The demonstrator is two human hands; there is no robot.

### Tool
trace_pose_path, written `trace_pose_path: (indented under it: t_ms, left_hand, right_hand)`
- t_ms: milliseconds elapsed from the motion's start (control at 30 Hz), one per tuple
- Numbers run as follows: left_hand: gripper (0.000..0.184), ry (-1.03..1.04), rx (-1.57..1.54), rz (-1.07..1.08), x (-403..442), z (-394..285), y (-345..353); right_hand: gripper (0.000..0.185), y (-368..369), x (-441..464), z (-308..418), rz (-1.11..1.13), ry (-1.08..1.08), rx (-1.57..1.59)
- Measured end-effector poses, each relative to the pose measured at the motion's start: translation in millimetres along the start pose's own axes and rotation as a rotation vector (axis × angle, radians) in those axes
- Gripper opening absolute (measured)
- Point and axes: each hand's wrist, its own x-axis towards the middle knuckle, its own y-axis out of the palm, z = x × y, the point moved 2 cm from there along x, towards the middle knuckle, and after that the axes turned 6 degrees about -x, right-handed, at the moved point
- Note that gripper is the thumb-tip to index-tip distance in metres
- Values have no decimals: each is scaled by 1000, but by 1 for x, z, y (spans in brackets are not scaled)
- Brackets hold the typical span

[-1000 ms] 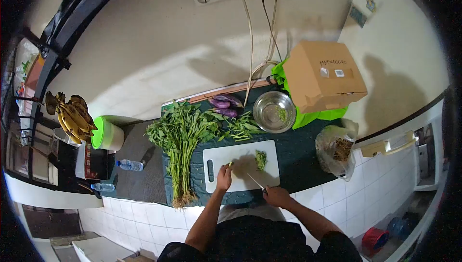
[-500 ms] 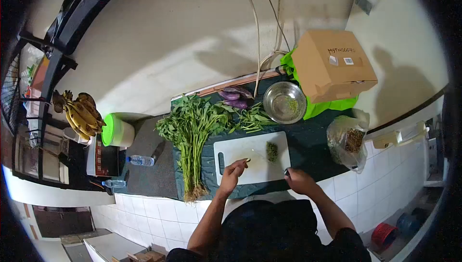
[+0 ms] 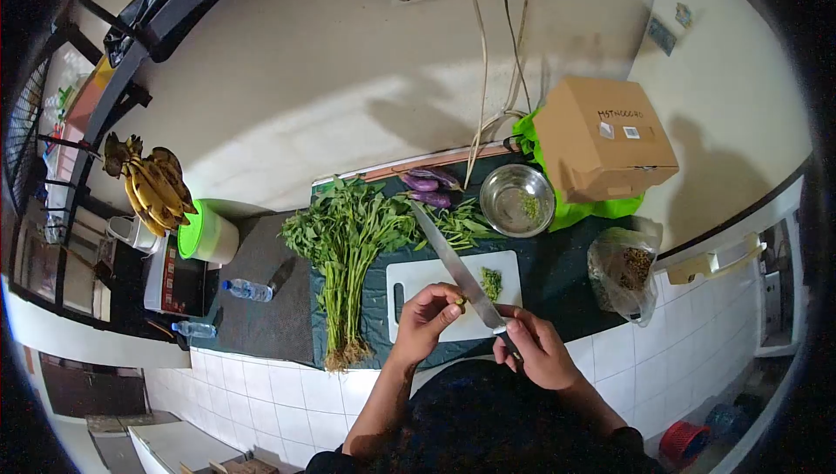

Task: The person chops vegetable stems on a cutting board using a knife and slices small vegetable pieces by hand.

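Observation:
My right hand (image 3: 543, 354) is closed round the black handle of a large knife (image 3: 455, 262). Its long blade points away from me and to the left, above the board. Pinched between the thumb and fingers of my left hand (image 3: 427, 324) is a small greenish piece (image 3: 461, 301), close to the blade; its kind is too small to make out. Under both hands lies a white cutting board (image 3: 416, 272). A little heap of chopped green pieces (image 3: 490, 283) rests on its right part.
Left of the board lies a big bunch of leafy greens (image 3: 347, 256) with roots. Behind are purple eggplants (image 3: 424, 186) and a metal bowl (image 3: 494, 199) holding green pieces. A plastic bag (image 3: 625, 269) and cardboard box (image 3: 610, 138) stand right; bottles (image 3: 248, 290) lie left.
The knife has come up, its blade now in plain sight over the board. My right hand has turned and moved nearer my left, which has shifted slightly right.

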Motion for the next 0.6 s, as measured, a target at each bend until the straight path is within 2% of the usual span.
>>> trace_pose_path:
  t_ms: [100, 267, 333, 600]
  left_hand:
    - [17, 19, 5, 34, -1, -7, 4]
    - [15, 69, -38, 82, -1, -19, 8]
    - [16, 78, -49, 105, 0, -18, 7]
    - [16, 68, -41, 139, 1, -22, 10]
  right_hand:
    - [45, 10, 5, 12, 33, -44, 80]
    - [46, 16, 5, 21, 49, -107, 124]
    - [53, 14, 4, 21, 81, -145, 111]
    - [54, 14, 2, 20, 58, -152, 146]
